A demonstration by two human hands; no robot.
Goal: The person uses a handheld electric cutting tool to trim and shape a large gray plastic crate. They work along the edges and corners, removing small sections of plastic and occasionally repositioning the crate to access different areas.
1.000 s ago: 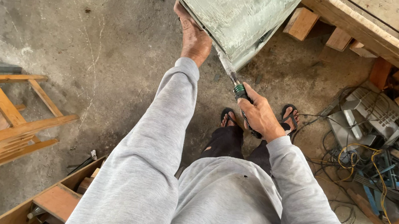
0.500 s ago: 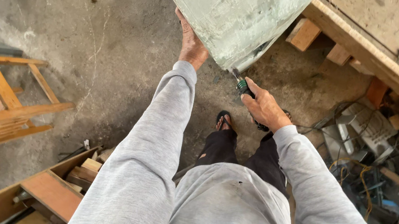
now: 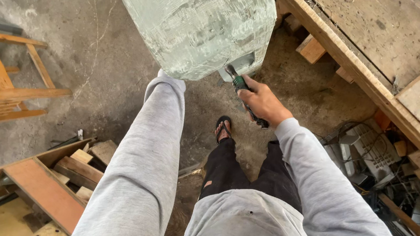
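Green panel (image 3: 194, 21) raised; right hand (image 3: 262, 102) grips screwdriver (image 3: 242, 91) beneath.

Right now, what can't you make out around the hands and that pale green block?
Head view only:
- Left hand: hidden under the pale green block; only the grey sleeve shows.
- Tool tip: hidden behind the block; right hand covers the handle.
- Block top: cut off by the frame's upper edge.
- Clutter under the bench: too tangled to identify.
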